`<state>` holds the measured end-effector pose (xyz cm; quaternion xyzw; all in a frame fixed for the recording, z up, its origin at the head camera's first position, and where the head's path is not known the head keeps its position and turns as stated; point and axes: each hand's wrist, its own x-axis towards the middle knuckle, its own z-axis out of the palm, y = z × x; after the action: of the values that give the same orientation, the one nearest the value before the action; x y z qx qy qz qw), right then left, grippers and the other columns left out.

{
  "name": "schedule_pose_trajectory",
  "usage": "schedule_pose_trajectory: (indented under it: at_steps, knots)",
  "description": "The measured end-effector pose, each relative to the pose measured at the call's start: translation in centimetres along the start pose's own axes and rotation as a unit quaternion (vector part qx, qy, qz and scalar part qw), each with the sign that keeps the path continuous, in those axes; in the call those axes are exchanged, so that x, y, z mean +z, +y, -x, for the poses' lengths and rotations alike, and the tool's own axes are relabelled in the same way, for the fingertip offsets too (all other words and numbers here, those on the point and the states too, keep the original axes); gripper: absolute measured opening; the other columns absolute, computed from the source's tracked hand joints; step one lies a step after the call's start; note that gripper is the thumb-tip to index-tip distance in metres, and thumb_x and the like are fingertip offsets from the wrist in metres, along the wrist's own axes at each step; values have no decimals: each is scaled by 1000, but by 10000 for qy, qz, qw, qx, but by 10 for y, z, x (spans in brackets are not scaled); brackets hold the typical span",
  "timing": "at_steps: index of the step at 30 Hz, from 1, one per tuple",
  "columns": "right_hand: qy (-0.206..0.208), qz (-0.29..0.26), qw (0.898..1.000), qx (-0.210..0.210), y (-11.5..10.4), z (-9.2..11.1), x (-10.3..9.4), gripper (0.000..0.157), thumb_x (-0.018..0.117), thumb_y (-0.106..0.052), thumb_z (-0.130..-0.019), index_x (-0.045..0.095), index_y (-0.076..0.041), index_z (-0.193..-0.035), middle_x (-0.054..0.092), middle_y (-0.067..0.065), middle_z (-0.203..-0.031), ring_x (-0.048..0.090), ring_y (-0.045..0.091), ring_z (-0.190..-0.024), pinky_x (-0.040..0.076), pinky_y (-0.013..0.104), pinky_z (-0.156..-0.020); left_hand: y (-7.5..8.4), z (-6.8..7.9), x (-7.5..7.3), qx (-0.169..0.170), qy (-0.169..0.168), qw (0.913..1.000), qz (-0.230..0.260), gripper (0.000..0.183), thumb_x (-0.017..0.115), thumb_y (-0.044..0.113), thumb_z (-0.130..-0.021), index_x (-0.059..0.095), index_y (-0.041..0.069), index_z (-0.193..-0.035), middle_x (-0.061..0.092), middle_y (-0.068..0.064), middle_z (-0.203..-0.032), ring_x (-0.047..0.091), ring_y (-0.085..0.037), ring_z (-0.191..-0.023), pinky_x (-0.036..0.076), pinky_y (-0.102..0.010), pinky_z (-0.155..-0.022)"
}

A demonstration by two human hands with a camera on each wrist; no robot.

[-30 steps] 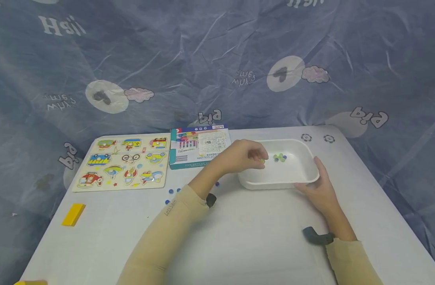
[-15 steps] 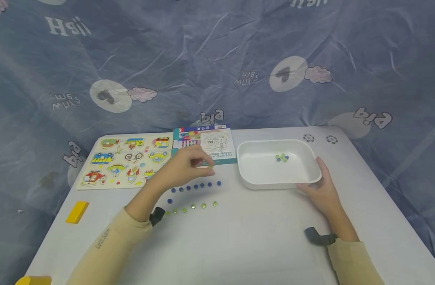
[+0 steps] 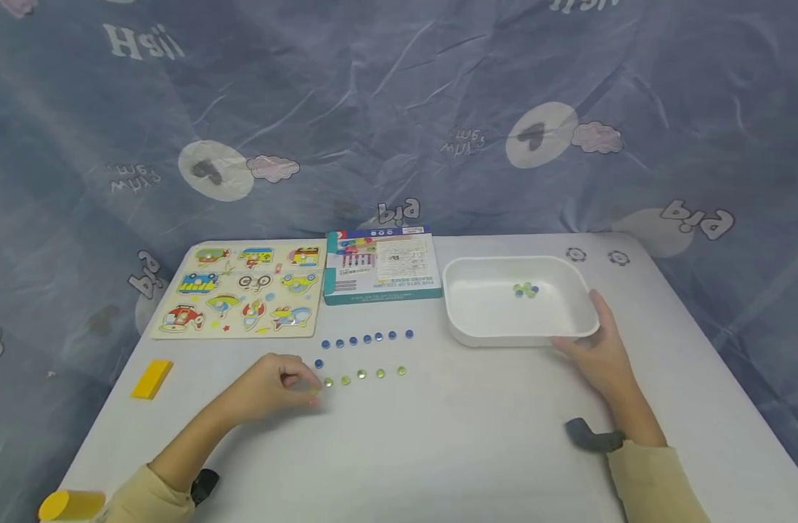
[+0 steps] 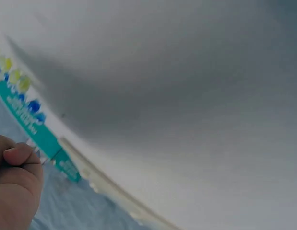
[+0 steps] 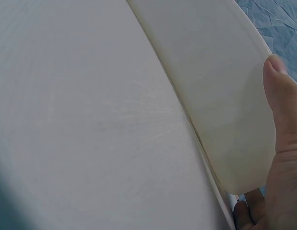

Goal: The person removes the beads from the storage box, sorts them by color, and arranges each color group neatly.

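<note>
My left hand (image 3: 271, 392) pinches a small yellow-green bead (image 3: 315, 392) between thumb and fingertip, low over the table at the left end of a row of yellow-green beads (image 3: 362, 374). Behind that runs a row of blue beads (image 3: 367, 338), with one blue bead (image 3: 318, 363) set nearer at its left end. My right hand (image 3: 600, 356) grips the near right corner of a white tray (image 3: 497, 341). In the right wrist view the thumb (image 5: 282, 105) lies at the tray's rim, other fingers beneath the corner. A small cluster of green and blue beads (image 3: 526, 290) lies inside the tray.
At the back left lies a wooden picture puzzle board (image 3: 242, 298), beside a flat teal and white box (image 3: 382, 269). A yellow block (image 3: 152, 379) and a yellow cylinder (image 3: 72, 505) are along the left side. A blue patterned cloth (image 3: 372, 109) hangs behind the table.
My left hand has moved from over the tray leftward and down to the end of the yellow-green row, carrying a bead. The right hand keeps its hold on the tray.
</note>
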<state>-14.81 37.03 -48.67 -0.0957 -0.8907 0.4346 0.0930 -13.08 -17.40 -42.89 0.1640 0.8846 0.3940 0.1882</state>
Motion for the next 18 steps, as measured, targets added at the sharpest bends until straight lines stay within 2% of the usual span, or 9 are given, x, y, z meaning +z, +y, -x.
schedule_pose_trajectory:
  at_steps: [7, 12, 18]
  knots:
    - [17, -72, 10000, -44, 3, 0, 1, 111, 79, -41, -73, -4, -45, -147, 2, -6, -160, 2, 30, -148, 3, 60, -114, -10, 2, 9, -11, -151, 9994, -324, 19, 85, 32, -65, 75, 27, -81, 47, 8, -63, 39, -7, -62, 34, -21, -57]
    - [16, -65, 9999, -88, 1, 1, 1, 110, 78, -41, -75, -4, -43, -148, 2, -4, -160, 2, 32, -148, 3, 60, -114, -15, 2, 12, -59, -318, 9975, -633, 17, 84, 31, -66, 73, 30, -79, 60, 13, -76, 46, -12, -74, 35, -23, -63]
    - [23, 2, 10000, -44, 1, 0, 1, 109, 77, -41, -76, -5, -41, -149, 3, -4, -160, 3, 32, -147, 4, 60, -114, -18, 1, 15, -64, -303, 9962, -817, 18, 84, 28, -65, 72, 32, -78, 62, 15, -80, 45, -12, -76, 36, -22, -63]
